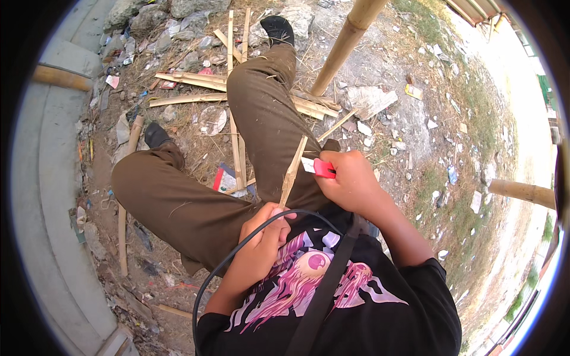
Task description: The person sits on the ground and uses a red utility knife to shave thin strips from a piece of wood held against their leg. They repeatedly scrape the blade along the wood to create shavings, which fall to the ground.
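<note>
A seated person's hands hold a split bamboo strip (293, 172) and a red-handled cutter (325, 169).
The strip slants upward over the brown trousers (261, 95), above the right thigh; the left hand (261, 240) has its fingers curled shut around the lower end. The right hand (350, 181) is closed firmly on the cutter, blade beside the strip; whether they touch, I cannot tell. Beyond the knees, more bamboo slats (187, 99) lie crossed on littered ground (404, 139), whose left edge meets a concrete ledge (65, 196).
</note>
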Tool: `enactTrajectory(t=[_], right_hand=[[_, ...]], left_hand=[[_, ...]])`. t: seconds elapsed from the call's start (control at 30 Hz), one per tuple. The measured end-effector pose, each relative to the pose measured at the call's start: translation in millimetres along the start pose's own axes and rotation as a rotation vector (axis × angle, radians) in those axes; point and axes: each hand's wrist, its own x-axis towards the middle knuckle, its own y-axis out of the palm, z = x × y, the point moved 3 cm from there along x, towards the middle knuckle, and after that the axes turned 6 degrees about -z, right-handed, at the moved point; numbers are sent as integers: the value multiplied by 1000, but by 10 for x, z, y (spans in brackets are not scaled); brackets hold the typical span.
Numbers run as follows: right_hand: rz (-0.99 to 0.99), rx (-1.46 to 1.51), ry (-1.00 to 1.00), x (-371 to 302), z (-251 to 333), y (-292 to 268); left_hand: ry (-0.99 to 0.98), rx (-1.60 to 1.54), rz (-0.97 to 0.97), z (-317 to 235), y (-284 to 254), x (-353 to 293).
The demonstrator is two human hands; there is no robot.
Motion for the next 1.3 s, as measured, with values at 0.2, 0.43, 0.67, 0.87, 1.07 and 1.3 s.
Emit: enactTrajectory(t=[0.2, 0.43, 0.67, 0.87, 1.07, 1.3], right_hand=[[-28, 69, -91, -145, 124, 233], [-110, 47, -86, -97, -32, 369], [-242, -42, 16, 97, -210, 335], [-263, 33, 102, 94, -308, 407], [-623, 1154, 947, 473, -1853, 186], [-479, 329, 189, -59, -952, -97]], left_hand=[[-79, -198, 99, 47, 20, -26], [-23, -81, 23, 167, 88, -30], [-5, 3, -4, 156, 92, -63], [38, 64, -19, 118, 135, -25], [71, 162, -25, 125, 6, -264], [-8, -193, 84, 44, 68, -37]])
